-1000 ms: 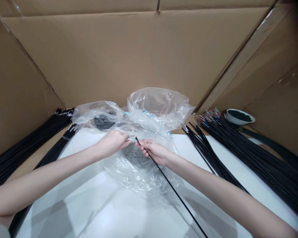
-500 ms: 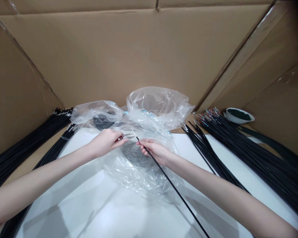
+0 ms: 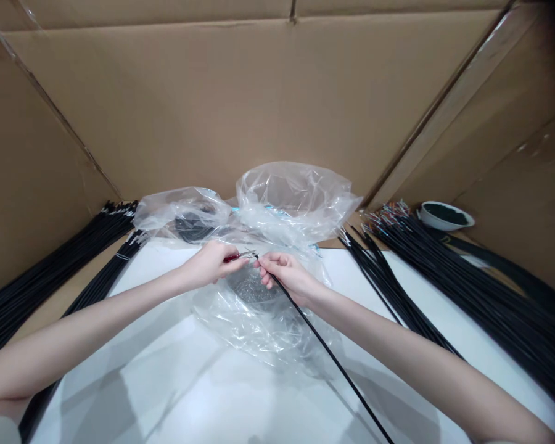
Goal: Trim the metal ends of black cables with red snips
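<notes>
Snips [image 3: 247,254] have slid right since a moment ago — blades now at the cable [image 3: 326,346]'s tip. Left hand [image 3: 213,264] is closed round their red handle; right hand [image 3: 289,277] pinches the cable just below that tip, and the rest slants down toward the near edge. Clear bags [image 3: 296,206] are bunched behind and under both hands — black bundles [image 3: 462,296] either side, bowl [image 3: 445,217] far right.

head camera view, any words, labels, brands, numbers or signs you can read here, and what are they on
No text can be read.
Clear crumpled plastic bag: light blue marks, too blurred to tell if they are print.
Dark flat strip at right: small yellowish mark, too small to read.
Brown cardboard wall, thin black cable: none visible.
</notes>
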Action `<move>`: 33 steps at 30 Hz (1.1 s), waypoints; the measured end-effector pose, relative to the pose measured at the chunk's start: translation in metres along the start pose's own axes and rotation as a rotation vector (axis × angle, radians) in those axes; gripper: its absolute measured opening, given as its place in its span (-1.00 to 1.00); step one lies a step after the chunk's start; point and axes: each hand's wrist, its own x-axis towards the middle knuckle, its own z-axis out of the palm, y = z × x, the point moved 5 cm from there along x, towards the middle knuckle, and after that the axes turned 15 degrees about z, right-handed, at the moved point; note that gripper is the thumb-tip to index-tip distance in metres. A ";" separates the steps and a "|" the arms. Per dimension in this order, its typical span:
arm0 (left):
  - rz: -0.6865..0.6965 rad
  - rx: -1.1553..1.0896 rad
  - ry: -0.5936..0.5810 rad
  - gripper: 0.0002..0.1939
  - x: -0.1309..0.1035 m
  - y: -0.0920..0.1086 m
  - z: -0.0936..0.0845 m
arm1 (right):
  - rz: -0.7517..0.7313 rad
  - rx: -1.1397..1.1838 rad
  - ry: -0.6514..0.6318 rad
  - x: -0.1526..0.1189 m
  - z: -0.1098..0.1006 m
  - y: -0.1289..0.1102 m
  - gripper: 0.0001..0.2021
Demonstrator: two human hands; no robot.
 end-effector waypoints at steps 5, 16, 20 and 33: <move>-0.044 -0.163 -0.004 -0.55 0.002 -0.006 0.006 | -0.015 -0.011 0.019 0.001 0.000 -0.002 -0.77; -0.176 -0.378 0.001 -0.50 0.005 -0.030 0.017 | 0.185 0.064 0.038 0.008 0.008 -0.003 -0.78; -0.151 -0.343 -0.026 -0.50 0.007 -0.032 0.016 | 0.253 0.094 0.023 0.012 0.008 -0.002 -0.74; -0.133 -0.228 -0.026 -0.52 0.005 -0.027 -0.009 | 0.257 0.145 0.016 0.016 -0.001 0.000 -0.75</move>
